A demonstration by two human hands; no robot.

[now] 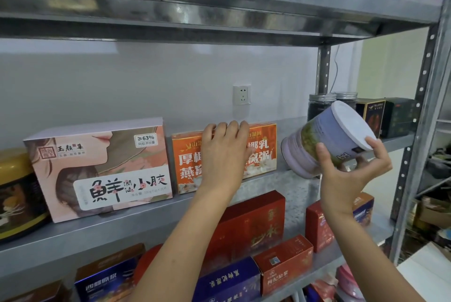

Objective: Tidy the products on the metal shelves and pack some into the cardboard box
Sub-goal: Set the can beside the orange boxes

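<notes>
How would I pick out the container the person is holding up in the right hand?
Look at the middle metal shelf, to the right of the orange box that the left hand holds. There the right hand grips a tilted round tub in front of the dark jars. Unlike its neighbours, it is pale lilac with a white end and a green picture.

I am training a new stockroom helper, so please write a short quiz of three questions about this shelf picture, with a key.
1. True or false: the right hand holds the lilac round can with a white lid upright.
2. The left hand grips the top edge of: A a golden round tin; B the orange cardboard box; C a dark glass jar.
3. Which box stands beside the orange cardboard box, on its left in the picture?
Key: 1 false, it is tilted; 2 B; 3 the pink flat cardboard box.
</notes>
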